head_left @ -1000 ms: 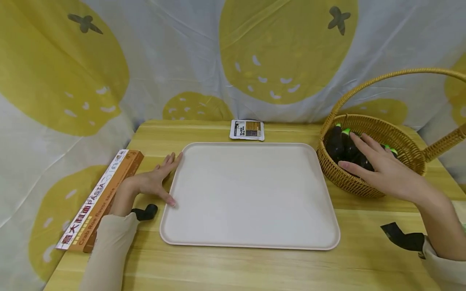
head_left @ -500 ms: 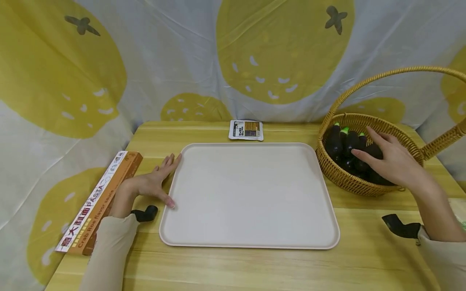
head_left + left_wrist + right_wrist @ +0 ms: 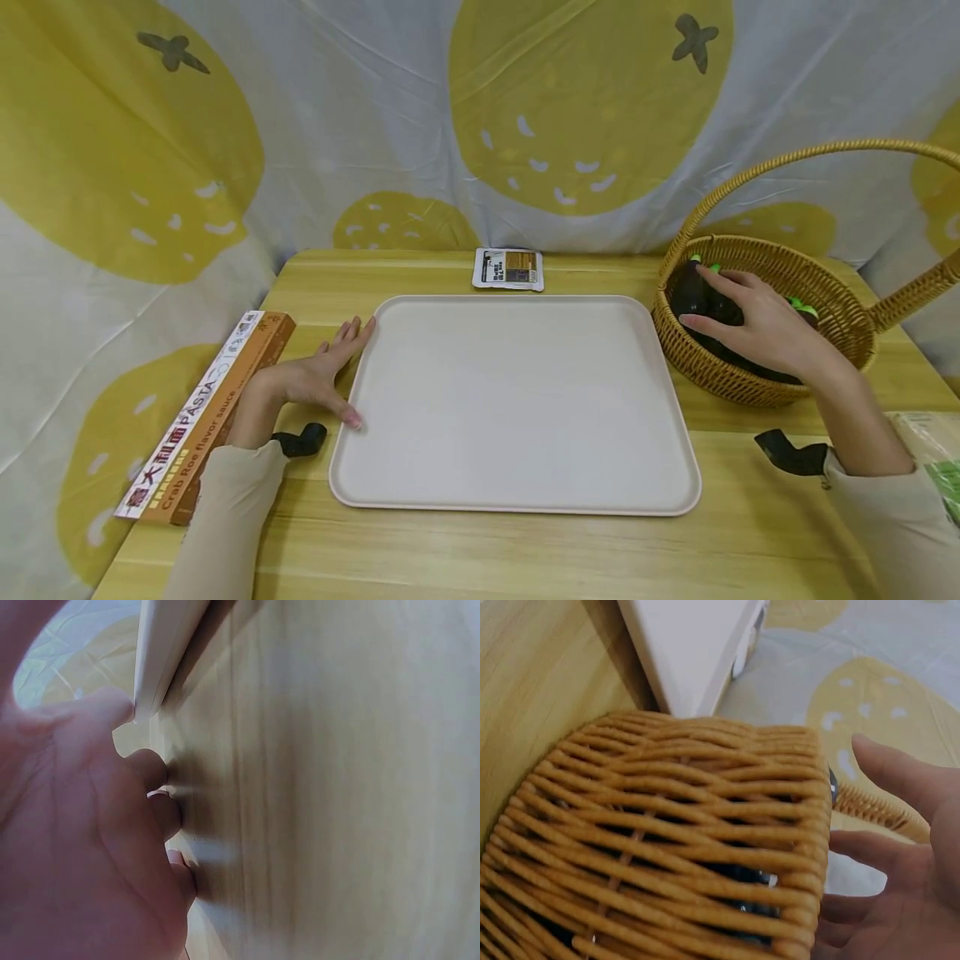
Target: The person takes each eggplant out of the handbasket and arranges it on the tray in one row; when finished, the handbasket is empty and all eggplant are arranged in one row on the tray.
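Observation:
My left hand lies spread at the left edge of a white rectangular tray, its thumb and forefinger right at the rim. In the left wrist view its fingertips reach down to the wooden table beside the tray's side. Over a wicker basket at the right, my right hand reaches in, thumb and fingers parted above dark eggplants with green stem ends. The right wrist view shows the thumb standing off, with the other fingers partly hidden behind the woven wall.
A long orange and white pasta box lies along the table's left side. Behind the tray is a small flat packet. The basket's tall handle arches over it, and a clear package sits at the right edge.
My right hand first drew back to the right over the basket, then came left and lower over the eggplants. The left hand and tray have stayed put.

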Available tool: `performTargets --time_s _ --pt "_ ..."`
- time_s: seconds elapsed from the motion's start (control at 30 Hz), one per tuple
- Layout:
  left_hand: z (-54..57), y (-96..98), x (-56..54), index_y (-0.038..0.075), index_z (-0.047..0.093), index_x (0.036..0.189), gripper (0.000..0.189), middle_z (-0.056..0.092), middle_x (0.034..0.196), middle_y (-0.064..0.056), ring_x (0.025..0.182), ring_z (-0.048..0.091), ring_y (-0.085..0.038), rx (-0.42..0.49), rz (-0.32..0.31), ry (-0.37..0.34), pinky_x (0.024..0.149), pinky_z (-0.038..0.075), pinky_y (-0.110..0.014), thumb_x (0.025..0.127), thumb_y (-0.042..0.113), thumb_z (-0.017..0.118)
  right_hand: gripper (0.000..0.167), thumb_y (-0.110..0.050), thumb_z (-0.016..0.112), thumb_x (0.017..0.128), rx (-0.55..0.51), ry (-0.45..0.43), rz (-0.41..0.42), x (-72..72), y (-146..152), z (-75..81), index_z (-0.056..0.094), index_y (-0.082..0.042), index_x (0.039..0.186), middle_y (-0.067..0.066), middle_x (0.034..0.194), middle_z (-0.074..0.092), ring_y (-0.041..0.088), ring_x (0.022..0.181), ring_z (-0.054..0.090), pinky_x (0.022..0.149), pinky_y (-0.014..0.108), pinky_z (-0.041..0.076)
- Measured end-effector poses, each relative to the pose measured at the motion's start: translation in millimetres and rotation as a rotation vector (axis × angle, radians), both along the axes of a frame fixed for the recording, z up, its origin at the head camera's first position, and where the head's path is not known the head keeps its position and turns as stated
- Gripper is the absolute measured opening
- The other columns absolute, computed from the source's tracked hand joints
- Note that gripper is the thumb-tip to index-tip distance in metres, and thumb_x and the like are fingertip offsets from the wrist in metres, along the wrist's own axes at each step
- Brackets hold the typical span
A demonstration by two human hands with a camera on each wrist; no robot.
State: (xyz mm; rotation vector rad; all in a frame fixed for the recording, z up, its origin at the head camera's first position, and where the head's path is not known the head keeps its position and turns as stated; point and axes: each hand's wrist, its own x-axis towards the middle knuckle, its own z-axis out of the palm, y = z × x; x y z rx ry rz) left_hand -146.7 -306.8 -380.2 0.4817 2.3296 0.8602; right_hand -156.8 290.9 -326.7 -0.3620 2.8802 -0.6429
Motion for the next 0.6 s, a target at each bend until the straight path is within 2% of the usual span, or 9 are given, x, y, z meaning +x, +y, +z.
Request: performTargets --time_s 0.2,0.4,0.6 --pt "-0.1 0.6 -0.5 0.013 -0.015 0.165 0.153 -0.034 0.165 -0.027 0.152 -0.034 -0.047 0.007 -0.007 0.004 0.118 -0.016 -0.076 0.066 0.035 0.099 0.087 -0.05 0.063 0.101 0.019 0.022 -0.005 -1.3 -7.6 -2.7 0.024 -0.006 0.164 0.043 0.158 0.025 0.066 0.136 0.034 0.104 0.081 0.032" --pt "0.7 1.1 -1.5 0.013 -0.014 0.166 0.153 -0.032 0.166 -0.027 0.153 -0.032 -0.047 0.005 -0.013 0.011 0.118 -0.016 -0.076 0.065 0.035 0.099 0.088 -0.053 0.06 0.101 0.026 -0.018 -0.052 -2.8 -12.5 -5.4 0.022 -0.006 0.165 0.044 0.16 0.02 0.068 0.141 0.025 0.108 0.084 0.024" --pt "0.9 0.9 -1.7 0.013 -0.014 0.166 0.154 -0.031 0.166 -0.027 0.153 -0.032 -0.048 0.002 -0.014 0.014 0.118 -0.015 -0.076 0.065 0.036 0.099 0.081 -0.046 0.062 0.102 0.008 0.006 -0.047 -2.0 -15.9 -8.2 0.03 -0.002 0.162 0.045 0.159 0.023 0.066 0.143 0.023 0.11 0.083 0.022"
